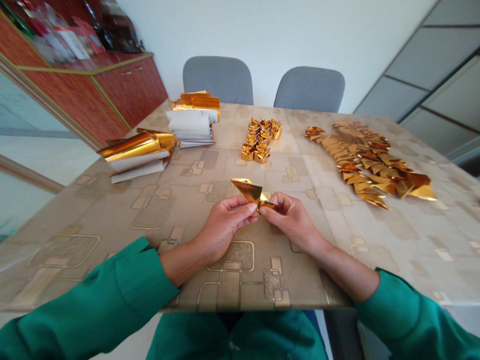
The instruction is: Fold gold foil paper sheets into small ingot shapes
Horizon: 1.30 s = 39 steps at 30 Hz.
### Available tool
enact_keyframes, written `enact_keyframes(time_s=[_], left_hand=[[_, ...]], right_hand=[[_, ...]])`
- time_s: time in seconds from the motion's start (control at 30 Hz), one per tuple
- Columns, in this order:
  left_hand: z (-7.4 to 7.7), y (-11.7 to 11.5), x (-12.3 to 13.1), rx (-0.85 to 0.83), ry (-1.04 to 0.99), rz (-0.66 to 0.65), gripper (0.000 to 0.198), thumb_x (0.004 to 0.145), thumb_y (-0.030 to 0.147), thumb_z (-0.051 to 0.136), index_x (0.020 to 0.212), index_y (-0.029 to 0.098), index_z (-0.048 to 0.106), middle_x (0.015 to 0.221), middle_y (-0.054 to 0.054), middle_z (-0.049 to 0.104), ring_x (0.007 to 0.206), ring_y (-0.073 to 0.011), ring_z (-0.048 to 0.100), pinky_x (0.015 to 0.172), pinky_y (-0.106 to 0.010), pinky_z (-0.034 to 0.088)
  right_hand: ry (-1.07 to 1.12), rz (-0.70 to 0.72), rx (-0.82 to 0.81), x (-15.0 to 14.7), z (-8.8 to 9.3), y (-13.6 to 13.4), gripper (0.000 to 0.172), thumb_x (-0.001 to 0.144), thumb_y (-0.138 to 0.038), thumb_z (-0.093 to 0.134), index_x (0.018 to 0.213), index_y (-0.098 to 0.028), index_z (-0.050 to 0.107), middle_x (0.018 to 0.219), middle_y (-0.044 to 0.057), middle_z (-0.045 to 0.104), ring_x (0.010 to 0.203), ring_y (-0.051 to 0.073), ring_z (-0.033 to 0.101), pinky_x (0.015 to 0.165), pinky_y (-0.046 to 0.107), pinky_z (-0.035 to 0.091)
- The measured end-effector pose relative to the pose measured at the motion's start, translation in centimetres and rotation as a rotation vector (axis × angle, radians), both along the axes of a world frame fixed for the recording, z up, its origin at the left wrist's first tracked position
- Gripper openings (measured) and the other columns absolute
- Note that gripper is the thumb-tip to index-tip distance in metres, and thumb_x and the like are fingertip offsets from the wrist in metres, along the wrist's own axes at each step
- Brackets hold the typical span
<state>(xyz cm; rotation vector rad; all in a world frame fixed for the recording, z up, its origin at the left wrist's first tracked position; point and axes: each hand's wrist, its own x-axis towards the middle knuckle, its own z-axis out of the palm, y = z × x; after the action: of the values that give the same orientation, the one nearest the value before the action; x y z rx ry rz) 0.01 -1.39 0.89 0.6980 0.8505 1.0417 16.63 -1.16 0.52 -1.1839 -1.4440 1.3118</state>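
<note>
Two hands pinching one small thing rn: left hand has thumb + fingertips closed on a folded gold piece, right hand has thumb and index clamped on its lower right end. Grips are v. close together, w/ the piece held up over the near middle of the table, prob. so the folds line up in plain sight. Can't tell if it's 1 piece or 2 tbh, fingers hide the join.

Other stuff looks sorted by kind imo. Gold-and-white sheets are off left: a curled stack and, just behind it, a second stack. Straight ahead, a cluster of small folded pieces in columns, prob. grouped for neatness. On the right, a spread of pointed gold pieces overlaps in loose lines, maybe bc that saves room. Everything's past the forearms, presumably so the green sleeves don't drag thru it.
</note>
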Motion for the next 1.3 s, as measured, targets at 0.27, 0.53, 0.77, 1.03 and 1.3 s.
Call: enact_keyframes(time_s=[0.27, 0.53, 0.77, 1.03, 1.3], left_hand=[[-0.09, 0.07, 0.04, -0.026, 0.032, 0.008, 0.022, 0.062, 0.023, 0.085, 0.076, 0.013, 0.071, 0.074, 0.0, 0.068, 0.064, -0.0078, 0.06, 0.065, -0.022, 0.05], [0.17, 0.31, -0.06, -0.04, 0.022, 0.083, 0.022, 0.062, 0.022, 0.083, 0.074, 0.013, 0.067, 0.067, 0.002, 0.064, 0.061, -0.0078, 0.059, 0.065, -0.023, 0.05], [0.21, 0.44, 0.04, -0.006, 0.041, 0.075, 0.02, 0.062, 0.022, 0.081, 0.073, 0.013, 0.067, 0.068, 0.002, 0.064, 0.061, -0.0071, 0.057, 0.066, -0.023, 0.048], [-0.12, 0.34, -0.15, -0.021, 0.019, 0.047, 0.017, 0.067, 0.019, 0.078, 0.081, 0.015, 0.069, 0.079, 0.001, 0.067, 0.068, -0.0079, 0.059, 0.071, -0.024, 0.05], [-0.49, 0.35, -0.38, 0.018, -0.018, -0.009, 0.017, 0.074, 0.022, 0.076, 0.086, 0.016, 0.067, 0.087, -0.002, 0.07, 0.079, -0.0117, 0.064, 0.078, -0.028, 0.052]], right_hand=[[0.009, 0.072, -0.065, 0.16, 0.24, 0.34, 0.037, 0.073, -0.047, 0.073, 0.066, -0.021, 0.047, 0.061, -0.005, 0.05, 0.05, 0.007, 0.034, 0.046, 0.022, 0.025], [0.101, 0.062, -0.027, 0.65, 0.75, 0.44, 0.031, 0.078, -0.046, 0.073, 0.073, -0.019, 0.058, 0.066, -0.004, 0.053, 0.057, 0.009, 0.04, 0.053, 0.023, 0.032], [0.09, 0.062, 0.002, 0.64, 0.39, 0.5, 0.031, 0.08, -0.046, 0.07, 0.073, -0.019, 0.056, 0.066, -0.004, 0.05, 0.059, 0.01, 0.039, 0.055, 0.025, 0.031], [0.096, 0.121, -0.084, 0.26, 0.18, 0.2, 0.033, 0.08, -0.044, 0.071, 0.072, -0.021, 0.05, 0.062, -0.007, 0.043, 0.053, 0.009, 0.034, 0.05, 0.024, 0.026], [0.102, 0.121, -0.024, 0.53, 0.0, 0.53, 0.031, 0.085, -0.048, 0.063, 0.073, -0.02, 0.059, 0.066, -0.002, 0.056, 0.058, 0.011, 0.044, 0.055, 0.025, 0.035]])
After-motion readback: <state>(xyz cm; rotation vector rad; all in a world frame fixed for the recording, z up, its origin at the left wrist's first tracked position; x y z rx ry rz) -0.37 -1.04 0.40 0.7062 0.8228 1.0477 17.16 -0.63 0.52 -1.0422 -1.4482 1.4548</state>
